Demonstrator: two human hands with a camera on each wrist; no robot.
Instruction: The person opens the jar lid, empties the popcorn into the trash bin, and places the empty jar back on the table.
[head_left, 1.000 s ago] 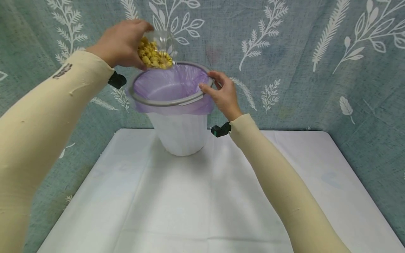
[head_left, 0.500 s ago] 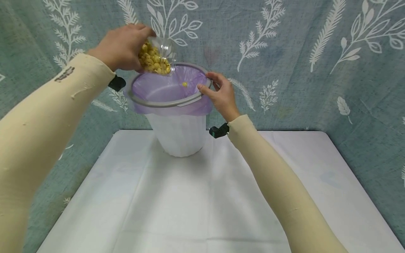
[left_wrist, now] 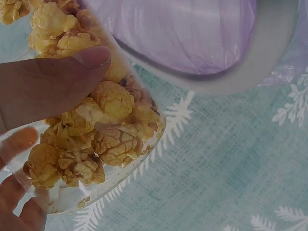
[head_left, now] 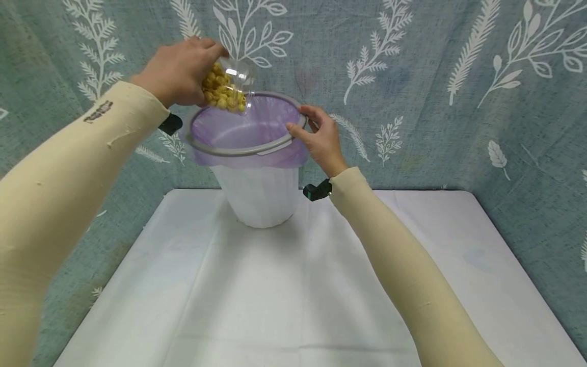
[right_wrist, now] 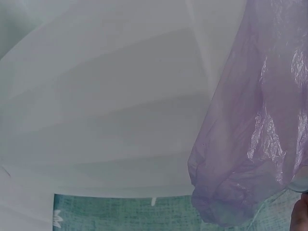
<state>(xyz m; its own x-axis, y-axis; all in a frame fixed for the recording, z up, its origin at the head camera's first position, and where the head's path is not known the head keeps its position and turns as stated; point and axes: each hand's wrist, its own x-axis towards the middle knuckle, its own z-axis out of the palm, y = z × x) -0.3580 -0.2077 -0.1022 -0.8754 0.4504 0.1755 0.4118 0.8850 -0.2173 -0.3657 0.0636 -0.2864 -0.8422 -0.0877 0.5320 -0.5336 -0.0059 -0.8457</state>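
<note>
My left hand (head_left: 181, 71) grips a clear jar (head_left: 241, 71) part full of yellow popcorn (head_left: 223, 95). The jar lies tipped, its mouth toward the right, above the left back part of a white trash bin (head_left: 259, 193). In the left wrist view the thumb (left_wrist: 72, 79) lies across the jar's side, with more fingers behind it. A purple bag (head_left: 275, 114) lines the bin and folds over outside, under a grey rim ring (head_left: 229, 152). At the right side, my right hand (head_left: 323, 140) pinches this ring between thumb and fingers; the right wrist view shows mostly the bag (right_wrist: 240, 159).
The bin stands upright at the back of a table under a white cloth (head_left: 257, 295). Behind and beside the table hangs a blue-green curtain (head_left: 426, 127) with white leaf prints, close to the bin's back.
The left hand has lowered slightly with the jar. Half a second ago a popcorn piece showed against the bag's inside; now it is out of sight. The right hand keeps its hold.
</note>
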